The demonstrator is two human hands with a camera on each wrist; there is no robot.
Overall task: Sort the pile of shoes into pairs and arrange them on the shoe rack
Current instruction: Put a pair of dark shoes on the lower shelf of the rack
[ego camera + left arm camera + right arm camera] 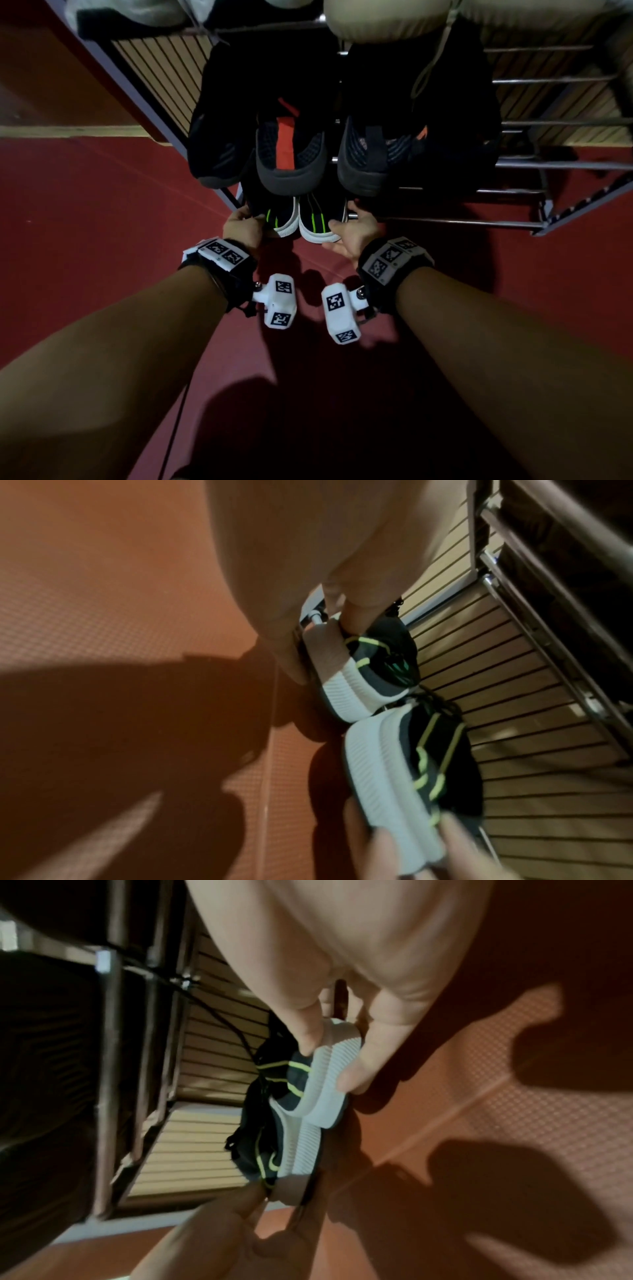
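Both hands grip a matched pair of black sneakers with white soles and green stripes. Our left hand curls round the outer side of the left sneaker, thumb on the upper and fingers under the sole, as the left wrist view shows. Our right hand does the same on the right sneaker, thumb on top and fingers beneath the white sole. We hold them by the outer edges so the inner sides can sit just beside each other, heels toward us, toes pointing into the rack. They lie at the front of the lowest tier, at its left end; whether the soles rest fully on the bars we cannot tell. One tier above, a dark pair with red tabs already sits, heels out. Higher up, pale shoes fill the top tier. Beneath lies the red floor. We judge this pair is nearly placed.
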